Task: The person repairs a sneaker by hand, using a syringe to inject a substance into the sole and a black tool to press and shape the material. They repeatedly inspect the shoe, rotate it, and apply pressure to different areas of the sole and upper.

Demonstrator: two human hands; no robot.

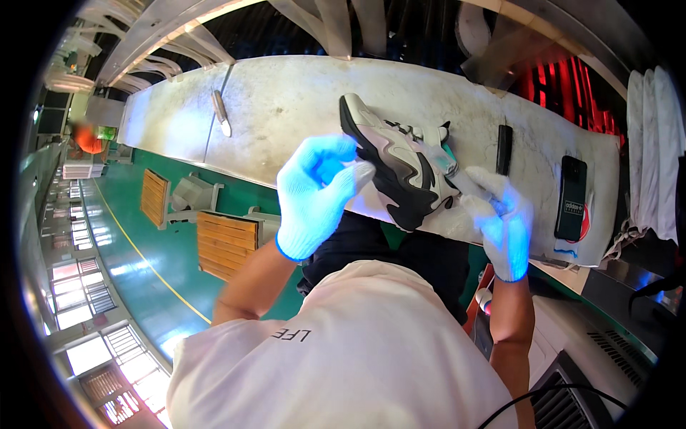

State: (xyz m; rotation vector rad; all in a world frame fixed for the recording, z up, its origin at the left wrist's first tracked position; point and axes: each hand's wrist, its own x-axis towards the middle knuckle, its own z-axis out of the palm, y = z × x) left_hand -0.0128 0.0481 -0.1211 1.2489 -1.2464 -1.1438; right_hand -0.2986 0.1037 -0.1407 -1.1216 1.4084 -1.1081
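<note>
A white, grey and black sneaker [400, 161] lies on its side on the worn pale worktop, its dark sole toward my left hand. My left hand [311, 193], in a white glove lit blue, is beside the sole with fingers half curled and thumb apart. Nothing shows between them. On the shoe's other side, my gloved right hand [506, 225] has its fingers closed around a slim greyish tool [466, 184]. The tool reaches toward the shoe's opening; its kind is unclear. Teal lining [449, 151] shows at the opening.
A pale-handled knife [220, 111] lies far left on the worktop [275, 107]. To the right are a black bar-shaped tool [504, 150] and a dark phone [572, 196]. Red-lit machinery [572, 89] stands behind. Wooden-topped stools [227, 243] stand on the green floor at left.
</note>
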